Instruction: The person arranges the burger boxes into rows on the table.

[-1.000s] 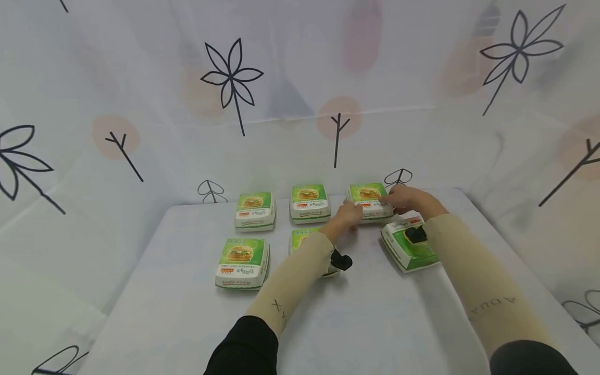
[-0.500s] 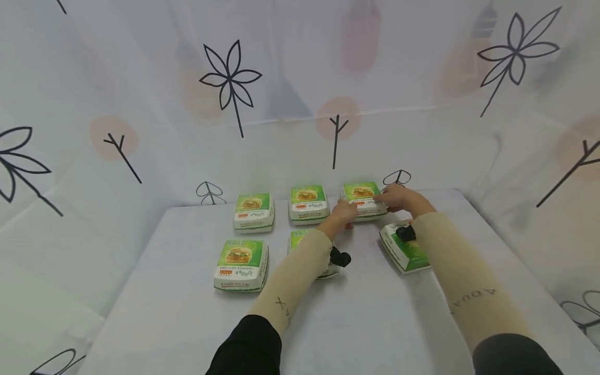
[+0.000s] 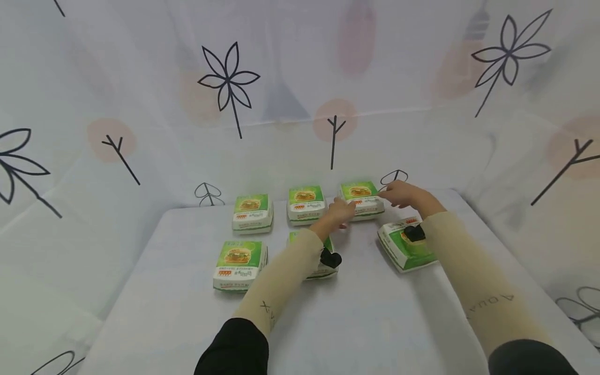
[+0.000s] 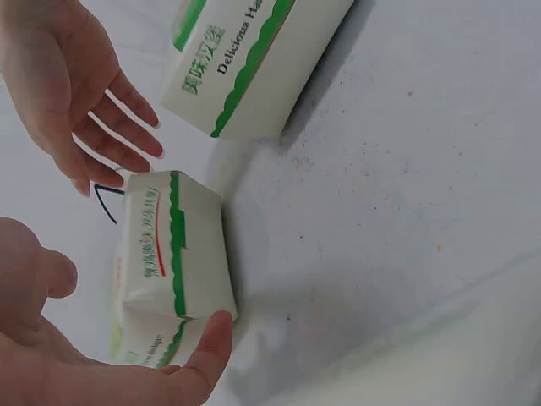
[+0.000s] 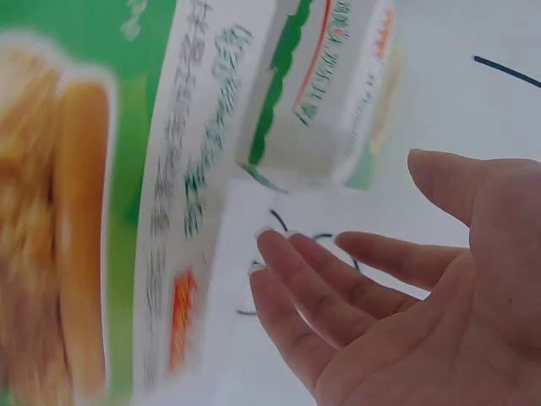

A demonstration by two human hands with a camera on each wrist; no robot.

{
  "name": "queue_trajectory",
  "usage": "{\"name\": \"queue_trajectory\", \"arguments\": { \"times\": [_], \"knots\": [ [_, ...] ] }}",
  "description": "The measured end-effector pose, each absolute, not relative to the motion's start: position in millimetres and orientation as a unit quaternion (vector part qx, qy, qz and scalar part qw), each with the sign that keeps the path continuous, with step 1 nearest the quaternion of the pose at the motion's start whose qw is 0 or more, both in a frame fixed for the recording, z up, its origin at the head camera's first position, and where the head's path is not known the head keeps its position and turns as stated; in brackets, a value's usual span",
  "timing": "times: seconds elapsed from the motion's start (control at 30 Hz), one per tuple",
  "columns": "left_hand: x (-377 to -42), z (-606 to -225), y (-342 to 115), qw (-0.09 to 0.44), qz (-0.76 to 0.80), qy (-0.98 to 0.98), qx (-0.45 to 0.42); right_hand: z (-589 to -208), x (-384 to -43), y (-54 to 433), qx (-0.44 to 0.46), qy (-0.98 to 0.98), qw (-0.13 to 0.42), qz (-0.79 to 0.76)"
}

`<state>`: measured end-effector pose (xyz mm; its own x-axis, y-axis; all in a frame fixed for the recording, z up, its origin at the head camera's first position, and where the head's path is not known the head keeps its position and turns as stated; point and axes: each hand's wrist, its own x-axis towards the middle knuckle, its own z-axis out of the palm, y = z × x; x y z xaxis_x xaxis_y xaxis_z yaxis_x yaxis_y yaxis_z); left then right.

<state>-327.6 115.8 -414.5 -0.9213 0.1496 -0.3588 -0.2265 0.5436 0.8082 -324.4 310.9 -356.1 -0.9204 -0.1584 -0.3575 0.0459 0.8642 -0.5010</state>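
Hamburger boxes in green and white stand in two rows. My left hand [image 3: 337, 214] is at the left front corner of the back-right burger box [image 3: 361, 200], its fingers loosely spread. In the left wrist view one fingertip [image 4: 218, 328] overlaps that box's lower corner. On the box's other side is my right hand [image 3: 407, 197], fingers extended and apart from the box; the right wrist view shows its palm [image 5: 406, 330] with nothing in it. Below my right wrist lies the front-right burger box [image 3: 409, 250], turned at an angle. My left forearm partly hides the front-middle burger box [image 3: 324, 272].
The back-middle burger box [image 3: 307, 205] is just left of my left hand. Further left stand the back-left burger box [image 3: 253, 213] and the front-left burger box [image 3: 239, 266]. A patterned cloth [image 3: 281, 151] hangs behind the white table [image 3: 356, 323].
The back-right burger box has slid left, closer to the back-middle one, with both hands at its sides. My right hand has since come off it, and my left fingers have loosened.
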Motion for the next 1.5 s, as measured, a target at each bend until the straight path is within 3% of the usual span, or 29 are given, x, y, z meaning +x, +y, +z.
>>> {"name": "queue_trajectory", "arguments": {
  "times": [0.2, 0.57, 1.1, 1.5],
  "knots": [
    [-314, -398, 99, 0.213, 0.465, 0.859, 0.032, -343, -314, 324, -0.036, 0.959, 0.172, -0.223],
    [-271, -383, 86, 0.183, 0.473, 0.852, 0.132, -335, -276, 350, -0.037, 0.967, 0.151, -0.202],
    [-227, -403, 106, 0.262, 0.462, 0.836, 0.136, -359, -232, 377, -0.027, 0.957, 0.183, -0.222],
    [-210, -430, 132, 0.279, 0.488, 0.819, 0.114, -375, -217, 388, -0.028, 0.945, 0.193, -0.263]
  ]
}}
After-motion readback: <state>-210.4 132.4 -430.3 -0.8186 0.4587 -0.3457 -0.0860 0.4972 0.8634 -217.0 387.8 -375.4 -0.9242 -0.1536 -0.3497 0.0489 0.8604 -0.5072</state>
